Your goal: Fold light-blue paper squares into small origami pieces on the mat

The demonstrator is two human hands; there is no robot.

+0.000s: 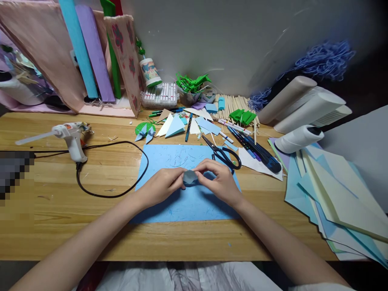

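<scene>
Between my two hands is a small blue-grey piece of paper (190, 178), held above a blue sheet (182, 208) on the wooden table. My left hand (165, 182) pinches its left edge between thumb and fingers. On its right edge, the thumb and forefinger of my right hand (218, 180) are closed, with the other fingers curled. Just beyond my right hand lie black-handled scissors (224, 155), partly on the blue sheet. A green round piece with folded blue paper petals (146, 131) rests past the sheet's far left corner.
A white glue gun (71, 139) stands at left, its black cord looping to the blue sheet. Cut paper pieces (175, 126), markers (160, 93) and wooden sticks (235, 106) lie at the back. Stacked coloured paper (342, 194) and white rolls (298, 138) occupy the right side.
</scene>
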